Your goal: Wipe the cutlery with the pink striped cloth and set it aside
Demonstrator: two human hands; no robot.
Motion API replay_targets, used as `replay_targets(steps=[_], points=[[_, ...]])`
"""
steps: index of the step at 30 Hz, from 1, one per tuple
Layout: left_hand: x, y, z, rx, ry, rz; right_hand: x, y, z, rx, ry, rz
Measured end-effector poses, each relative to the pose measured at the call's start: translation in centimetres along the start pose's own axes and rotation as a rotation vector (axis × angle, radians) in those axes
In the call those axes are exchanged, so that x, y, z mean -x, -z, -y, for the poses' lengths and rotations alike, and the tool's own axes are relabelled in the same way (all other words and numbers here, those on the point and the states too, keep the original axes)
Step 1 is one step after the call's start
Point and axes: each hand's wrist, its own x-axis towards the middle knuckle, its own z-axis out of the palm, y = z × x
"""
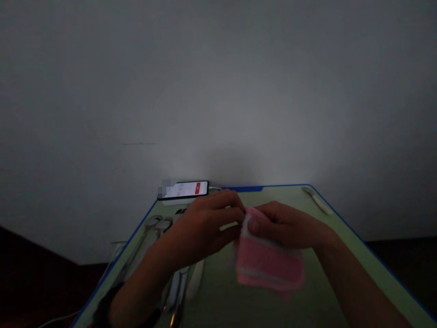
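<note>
A pink and white cloth [269, 264] hangs folded from my right hand [287, 223], whose thumb presses on its upper part. Its lower edge is slightly blurred and is held above the table. From the left, my left hand [211, 218] meets the cloth's upper left edge with bent fingers, its fingertips pinched there and partly hidden. Whether anything lies inside the folds I cannot tell. Below and beside my left forearm lie several metal utensils [175, 287], partly covered by the arm. A pale handle [196, 278] shows among them.
The green table [317, 282] has a blue rim and stands against a grey wall [225, 91]. A lit phone [186, 189] with a white cable lies at the back left. At the back right lies a utensil with a pale handle [321, 202].
</note>
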Motion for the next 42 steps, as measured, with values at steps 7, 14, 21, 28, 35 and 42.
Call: replay_targets(steps=[7, 14, 21, 28, 35, 42], points=[[0.2, 0.6, 0.9, 0.074, 0.008, 0.019, -0.6, -0.3, 0.6, 0.092, 0.028, -0.057], [1.0, 1.7, 2.5, 0.101, 0.1, -0.062, 0.5, 0.8, 1.1, 0.195, 0.106, 0.009], [1.2, 0.9, 1.4, 0.187, 0.243, 0.059, 1.0, 0.7, 1.6, 0.291, 0.081, -0.038], [1.2, 1.1, 0.4, 0.141, 0.179, 0.092, 0.4, -0.3, 1.7, 0.321, 0.129, -0.063], [0.3, 1.5, 0.2, 0.054, 0.229, 0.234, 0.1, -0.2, 1.2, 0.396, 0.136, -0.085], [0.3, 1.5, 0.2, 0.03, 0.21, 0.255, 0.2, -0.1, 1.1, 0.399, 0.121, -0.061]])
